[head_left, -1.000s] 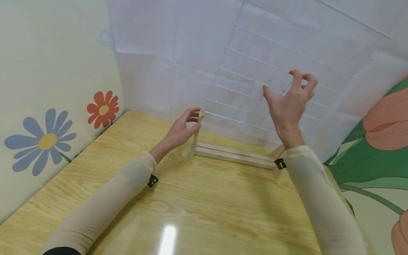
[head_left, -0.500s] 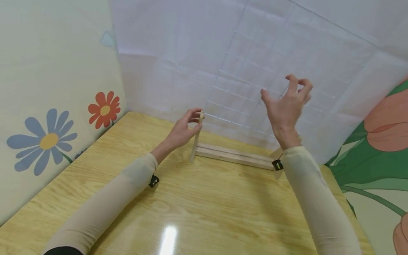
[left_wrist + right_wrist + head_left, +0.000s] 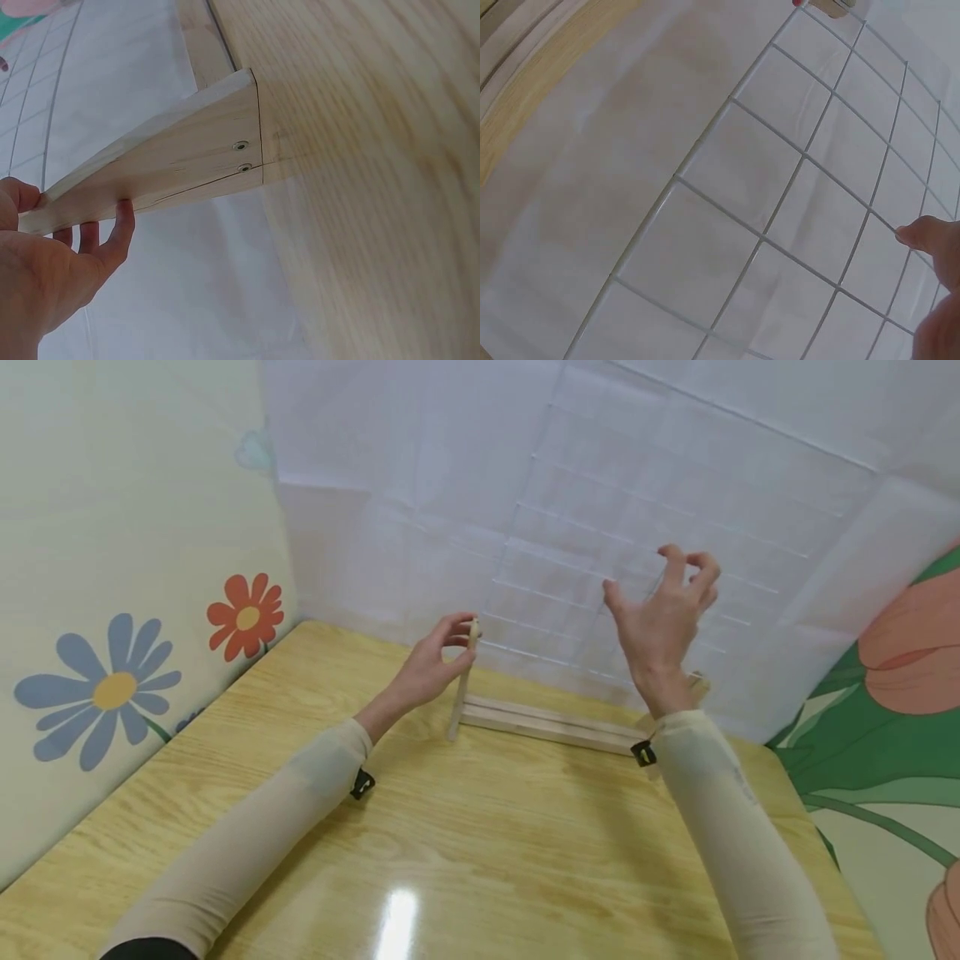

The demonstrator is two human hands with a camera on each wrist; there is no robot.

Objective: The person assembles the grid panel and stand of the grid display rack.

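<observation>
A wooden stand with a long crossbar (image 3: 551,728) sits at the back of the table. My left hand (image 3: 427,672) grips the upper end of its left upright board (image 3: 180,146), thumb on one side and fingers on the other. Two screws show near that board's foot in the left wrist view. A white wire grid panel (image 3: 805,156) slants above the stand, and my right hand (image 3: 663,622) holds it by its inner wires with bent fingers. The right upright (image 3: 700,687) is mostly hidden behind my right wrist. Whether the panel touches the stand I cannot tell.
The wood-grain table (image 3: 450,852) stretches toward me. White sheeting (image 3: 345,543) hangs behind the stand and makes the white wires hard to see. Flower-painted walls (image 3: 112,543) stand at left and right. A black buckle (image 3: 362,783) hangs under my left wrist.
My right hand has moved down and left, and the wire grid panel has shifted with it. The left hand keeps its grip on the upright; the stand has barely moved.
</observation>
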